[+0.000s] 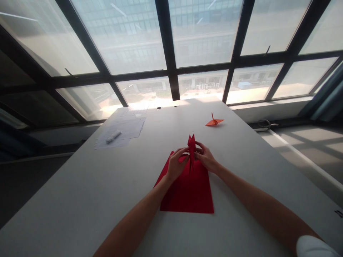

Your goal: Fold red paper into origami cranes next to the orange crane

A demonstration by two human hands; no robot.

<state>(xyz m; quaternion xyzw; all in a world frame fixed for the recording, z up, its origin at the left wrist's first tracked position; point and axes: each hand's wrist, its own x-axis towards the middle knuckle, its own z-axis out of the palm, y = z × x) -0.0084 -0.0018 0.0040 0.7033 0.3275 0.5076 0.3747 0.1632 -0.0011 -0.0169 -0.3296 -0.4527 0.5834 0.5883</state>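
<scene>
Between my two hands a piece of folded red origami paper (192, 144) stands upright, with pointed tips at its top and narrow points hanging below. My left hand (178, 163) grips its left side with the fingertips. From the right, my right hand (205, 156) holds it, the fingers partly hidden behind the paper. Underneath both hands lie red paper sheets (187, 198), flat on the table. Farther off to the right, an orange paper crane (214, 122) rests on the table with its wings spread.
The white table (107, 189) reaches toward large dark-framed windows (171, 46). Printed papers (135, 127) lie at its far left, with a white rolled or tube-like object (113, 136) on top. Two round holes sit near the far edge. A cable (265, 124) lies beyond the right side.
</scene>
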